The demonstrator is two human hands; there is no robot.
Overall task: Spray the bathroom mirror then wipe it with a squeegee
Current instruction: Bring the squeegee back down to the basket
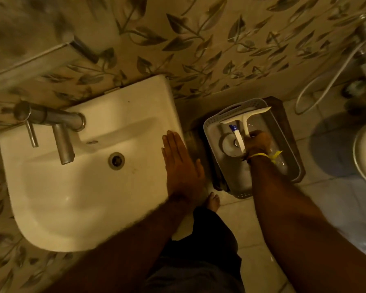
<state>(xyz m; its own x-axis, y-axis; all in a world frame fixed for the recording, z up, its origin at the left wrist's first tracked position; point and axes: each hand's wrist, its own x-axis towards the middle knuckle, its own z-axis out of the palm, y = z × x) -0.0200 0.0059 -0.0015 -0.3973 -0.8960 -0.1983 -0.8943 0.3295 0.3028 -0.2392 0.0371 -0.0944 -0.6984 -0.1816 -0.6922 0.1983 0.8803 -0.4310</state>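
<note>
Two hands: left hand (181,166) flat on sink (89,187); right hand (257,142) grips squeegee (245,121).

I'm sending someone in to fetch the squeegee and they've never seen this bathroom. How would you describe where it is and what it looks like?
Find the white washbasin on the leaf-patterned wall; to its right, on the floor, stands a grey plastic basket. The squeegee lies in it, its handle in the right hand. It is the only white T-shaped thing there, with a long straight blade across the top.
</note>
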